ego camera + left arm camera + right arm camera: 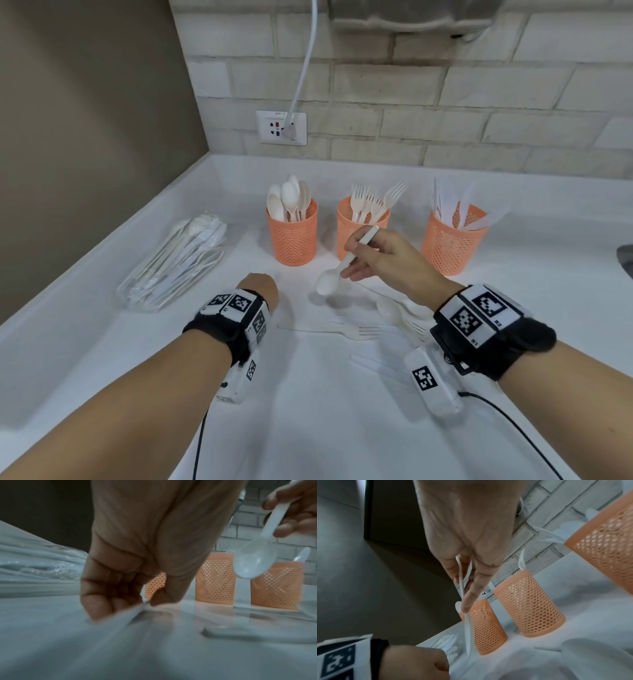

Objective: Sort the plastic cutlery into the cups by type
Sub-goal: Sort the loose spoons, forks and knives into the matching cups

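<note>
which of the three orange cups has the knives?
The right-hand cup, nearest the right hand. The left cup holds spoons, the middle cup forks.

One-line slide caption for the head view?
Right hand holds a white spoon before three orange cups; left hand rests curled on counter.

A white countertop runs into a corner where a pale brick wall meets a plain brown one, with a white socket plate low on the brick and a white cable rising from it.
</note>
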### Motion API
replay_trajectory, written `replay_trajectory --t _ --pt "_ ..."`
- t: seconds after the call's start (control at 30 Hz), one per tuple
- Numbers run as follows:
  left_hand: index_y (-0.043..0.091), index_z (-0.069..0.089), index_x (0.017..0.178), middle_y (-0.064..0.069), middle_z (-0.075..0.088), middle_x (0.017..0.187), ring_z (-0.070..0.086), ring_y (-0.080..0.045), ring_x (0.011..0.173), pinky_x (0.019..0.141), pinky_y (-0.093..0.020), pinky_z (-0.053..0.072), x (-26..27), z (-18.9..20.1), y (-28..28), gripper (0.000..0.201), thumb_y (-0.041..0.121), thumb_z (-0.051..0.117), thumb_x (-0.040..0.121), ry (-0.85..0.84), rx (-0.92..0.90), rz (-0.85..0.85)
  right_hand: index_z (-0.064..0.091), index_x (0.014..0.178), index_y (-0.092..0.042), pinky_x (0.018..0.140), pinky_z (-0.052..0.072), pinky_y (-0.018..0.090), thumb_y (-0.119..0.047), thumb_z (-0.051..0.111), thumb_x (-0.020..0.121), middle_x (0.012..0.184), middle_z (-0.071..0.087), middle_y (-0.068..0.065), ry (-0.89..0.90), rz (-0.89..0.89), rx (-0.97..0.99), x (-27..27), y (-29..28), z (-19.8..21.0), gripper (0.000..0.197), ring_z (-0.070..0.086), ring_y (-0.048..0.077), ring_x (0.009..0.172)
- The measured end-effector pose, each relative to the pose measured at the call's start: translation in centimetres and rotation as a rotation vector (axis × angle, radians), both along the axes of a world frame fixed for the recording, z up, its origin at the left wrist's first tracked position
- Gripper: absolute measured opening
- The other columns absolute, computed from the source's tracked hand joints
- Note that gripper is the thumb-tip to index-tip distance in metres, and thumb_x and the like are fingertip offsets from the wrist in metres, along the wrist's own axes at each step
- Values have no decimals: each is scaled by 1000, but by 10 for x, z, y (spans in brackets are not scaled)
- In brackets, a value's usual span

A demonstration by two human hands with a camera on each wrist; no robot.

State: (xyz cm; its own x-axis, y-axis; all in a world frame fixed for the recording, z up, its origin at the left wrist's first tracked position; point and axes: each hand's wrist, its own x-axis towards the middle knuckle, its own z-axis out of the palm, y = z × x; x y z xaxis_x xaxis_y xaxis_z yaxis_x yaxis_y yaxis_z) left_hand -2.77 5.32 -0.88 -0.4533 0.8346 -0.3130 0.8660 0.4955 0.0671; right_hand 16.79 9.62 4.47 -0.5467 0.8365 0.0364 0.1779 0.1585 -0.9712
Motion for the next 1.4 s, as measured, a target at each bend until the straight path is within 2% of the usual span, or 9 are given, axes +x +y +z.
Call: replay_trajectory --t 0.1,0.2,0.3,0.47,0.57,0.73,0.9,1.1,1.4 --pt "-1 54 121 -12 56 129 55 -24 117 94 -26 42 -5 5 -10 30 6 37 97 28 -25 -6 61 98 -7 80 55 29 -8 46 95 104 60 14 -8 6 122 -3 0 -4 15 68 25 85" --pt "0 64 97 -6 65 102 60 -15 72 70 -18 48 -11 23 -11 22 8 43 96 -103 22 50 66 103 -5 90 51 42 -3 49 93 100 59 4 -53 56 345 -9 -4 -8 20 65 28 96" --pt "8 51 70 -8 54 68 50 -14 44 37 -16 38 -11 28 -12 31 11 36 98 -617 399 280 68 107 -5 90 48 44 -7 53 90 98 56 4 -69 116 482 -19 -14 -11 23 59 29 98" --pt "9 47 71 -1 30 56 26 -12 43 39 -19 24 19 45 -19 60 60 24 93 -1270 661 365 64 114 -2 85 37 10 -5 47 89 106 52 9 -40 173 730 -34 -33 -16 31 49 10 98" --pt "8 53 83 -3 38 65 37 -10 49 44 -20 32 28 46 -18 48 54 39 92 -1525 630 299 63 111 3 90 37 9 10 44 82 114 52 19 -36 301 740 -33 -39 -17 36 49 13 103" --pt "12 43 64 -2 37 57 37 -13 51 57 -24 36 32 40 -19 33 22 45 96 -1579 635 429 53 121 -5 85 37 7 8 50 73 113 45 2 -314 328 644 -5 -34 -10 49 45 13 103" --pt "15 40 65 -2 40 61 38 -16 56 62 -32 43 28 40 -22 36 31 43 97 -1571 549 447 61 80 -11 56 37 20 -26 71 78 87 60 4 -1056 298 393 51 -23 -16 18 52 16 73" --pt "14 41 70 -3 44 64 45 -17 58 54 -29 49 31 39 -23 33 32 43 98 -1579 524 462 59 97 3 49 30 25 -17 70 75 86 52 8 -1228 433 306 57 -45 -40 32 49 21 72" --pt "13 44 79 -1 40 54 37 -11 37 49 -25 37 43 38 -29 29 34 41 98 -1580 497 416 50 81 -4 49 32 26 -21 51 86 81 50 9 -1210 455 293 44 -50 -49 18 46 22 63"
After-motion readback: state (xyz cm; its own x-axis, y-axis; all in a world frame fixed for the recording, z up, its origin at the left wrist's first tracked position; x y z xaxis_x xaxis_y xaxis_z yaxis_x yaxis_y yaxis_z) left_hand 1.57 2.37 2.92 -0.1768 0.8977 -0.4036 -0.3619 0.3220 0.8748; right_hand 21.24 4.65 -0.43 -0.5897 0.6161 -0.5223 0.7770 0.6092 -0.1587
